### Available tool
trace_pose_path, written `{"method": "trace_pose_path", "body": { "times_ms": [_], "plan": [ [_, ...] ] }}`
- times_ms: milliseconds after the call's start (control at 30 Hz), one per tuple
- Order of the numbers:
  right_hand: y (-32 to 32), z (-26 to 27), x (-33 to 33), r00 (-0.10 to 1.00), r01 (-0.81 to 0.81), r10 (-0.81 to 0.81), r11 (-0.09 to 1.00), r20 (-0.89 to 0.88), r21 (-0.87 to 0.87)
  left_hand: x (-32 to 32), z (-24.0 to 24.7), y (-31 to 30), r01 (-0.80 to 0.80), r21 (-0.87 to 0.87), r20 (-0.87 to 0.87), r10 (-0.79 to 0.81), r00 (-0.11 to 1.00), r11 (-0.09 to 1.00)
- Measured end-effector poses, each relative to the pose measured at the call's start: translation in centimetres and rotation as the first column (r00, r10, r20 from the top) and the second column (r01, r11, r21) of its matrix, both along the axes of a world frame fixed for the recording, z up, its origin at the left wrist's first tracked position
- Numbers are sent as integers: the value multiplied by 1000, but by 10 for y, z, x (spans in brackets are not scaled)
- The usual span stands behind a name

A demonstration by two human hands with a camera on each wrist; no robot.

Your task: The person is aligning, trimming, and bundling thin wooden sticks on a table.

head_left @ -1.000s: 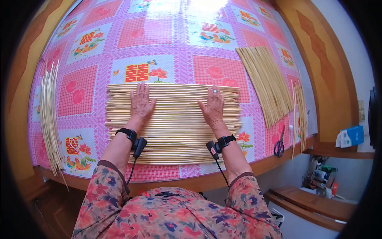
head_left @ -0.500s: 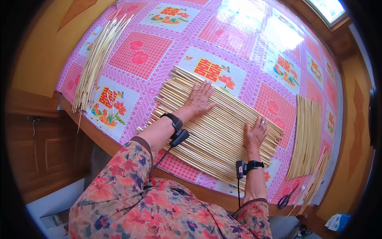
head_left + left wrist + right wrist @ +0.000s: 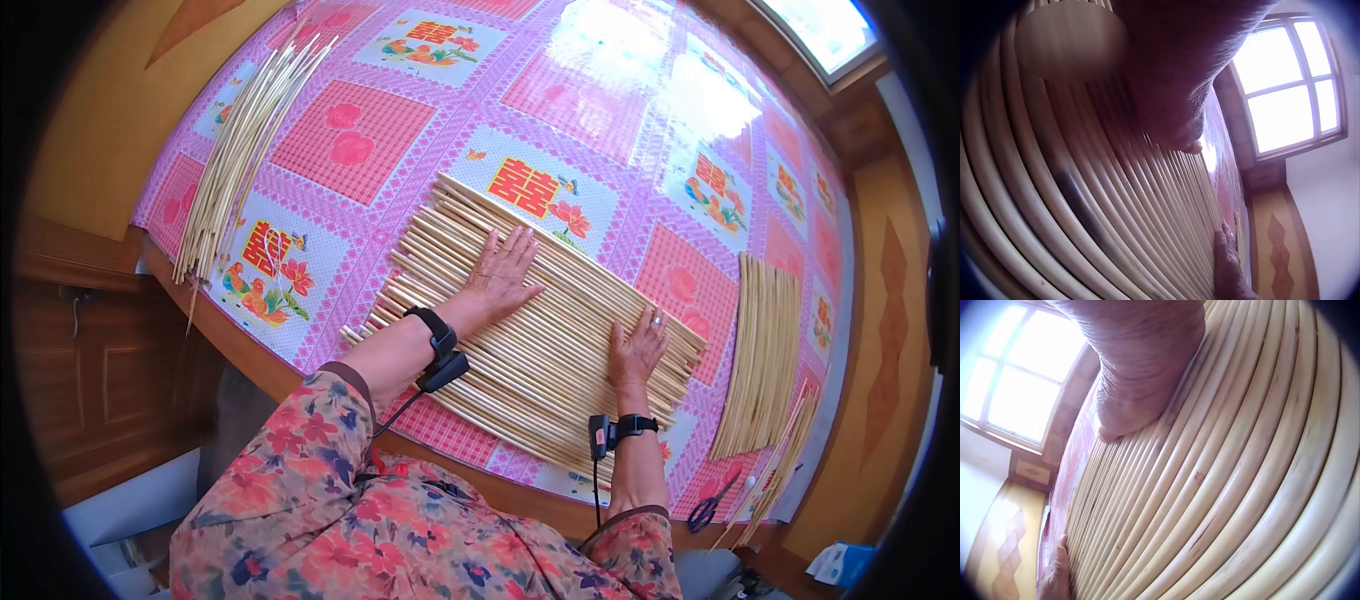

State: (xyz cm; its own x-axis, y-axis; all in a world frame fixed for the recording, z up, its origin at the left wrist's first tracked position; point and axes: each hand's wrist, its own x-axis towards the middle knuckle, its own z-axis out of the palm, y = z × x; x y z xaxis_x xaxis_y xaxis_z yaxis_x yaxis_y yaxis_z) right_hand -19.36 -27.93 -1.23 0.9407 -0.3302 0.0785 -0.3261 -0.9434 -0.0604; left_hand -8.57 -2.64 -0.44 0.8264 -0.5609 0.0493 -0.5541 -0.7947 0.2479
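Observation:
A wide row of pale, slender wooden-looking sticks (image 3: 550,340) lies side by side on the table, their ends uneven at the left. My left hand (image 3: 502,274) rests on the left part of the row, palm down, fingers straight and pointing to the far edge. Toward the other end my right hand (image 3: 638,350), a ring on one finger, lies the same way with its thumb spread. Neither hand grips a stick. Close up in the right wrist view, the sticks (image 3: 1210,487) run tightly together beneath the hand; the left wrist view shows dark marks on one stick (image 3: 1079,200).
A loose bundle of thin sticks (image 3: 245,160) lies at the left, ends past the table edge. To the right are a flat batch of sticks (image 3: 760,360), scissors (image 3: 710,505) and a narrow bundle (image 3: 785,470). A patterned pink tablecloth (image 3: 350,140) covers the table.
The head view has turned, so the table appears slanted and a window shows at the upper right. Both hands stay flat on the row of sticks.

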Motion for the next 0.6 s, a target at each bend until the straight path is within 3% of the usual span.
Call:
{"method": "trace_pose_path", "body": {
  "times_ms": [100, 300, 333, 600],
  "plan": [
    [0, -3, -3, 1000, 3, -3, 1000, -5, -1, 0, -3, 1, 53, -78, 79, -47, 996, 996],
    [-2, -7, -3, 999, -12, 13, 1000, 41, -15, 8, -2, -2, 31, 45, 40, -33, 999, 999],
    [-3, -7, -3, 999, -9, 10, 1000, 31, -21, 10, -7, -2, 26, -32, 74, -24, 997, 999],
    [-2, -3, -4, 999, 2, -2, 1000, 38, 11, 10, -9, -3, 46, -10, 95, -45, 994, 999]
  ]
}}
